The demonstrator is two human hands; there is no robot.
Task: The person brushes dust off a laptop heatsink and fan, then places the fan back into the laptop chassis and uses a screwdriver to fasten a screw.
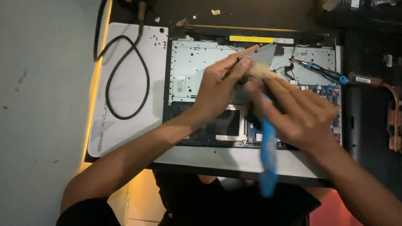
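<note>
My left hand grips a flat grey metal part and holds it tilted above an opened laptop. My right hand is closed around a brush with a blue handle; its pale bristles press against the grey part. The handle is blurred. Under both hands lie the laptop's silver metal plate and, toward the right, a blue circuit board, partly hidden by my hands.
A blue-handled screwdriver rests on the laptop's upper right. A copper heat pipe lies on the dark surface at right. A black cable loop and small screws sit on a white mat at left.
</note>
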